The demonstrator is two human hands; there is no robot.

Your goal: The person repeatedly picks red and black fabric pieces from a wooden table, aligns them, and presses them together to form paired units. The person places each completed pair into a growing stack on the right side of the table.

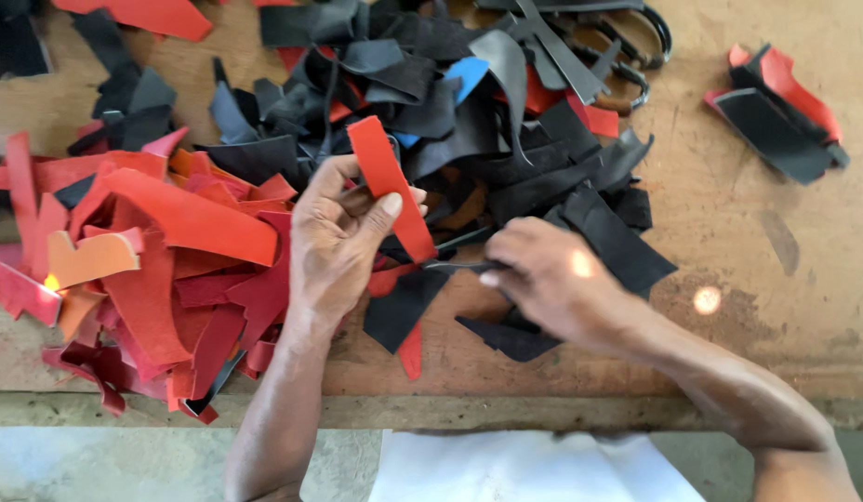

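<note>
Red strip (389, 186) of leather-like material held tilted above the worktop (729, 232), upper end near the black scrap pile (506, 121), lower end pointing toward the right hand (543, 279). Left hand (343, 237): grip pinching the red strip, thumb pressed on its front face, fingers curled behind it. Right hand just beside the strip's lower end, fingers closed around a thin dark tool (455, 266) that reaches to the strip's lower edge; tool's kind cannot be told. Directly under the strip: one black scrap (399, 307) flat on the worktop. Left of the strip: heap of red and orange scraps (152, 251), overlapping. Behind the strip: black scrap pile with a blue piece (469, 74) showing. Well apart, to the far right of the strip: small stack of black and red pieces (780, 116). White cloth (524, 469) below the worktop edge, nearest the viewer.
</note>
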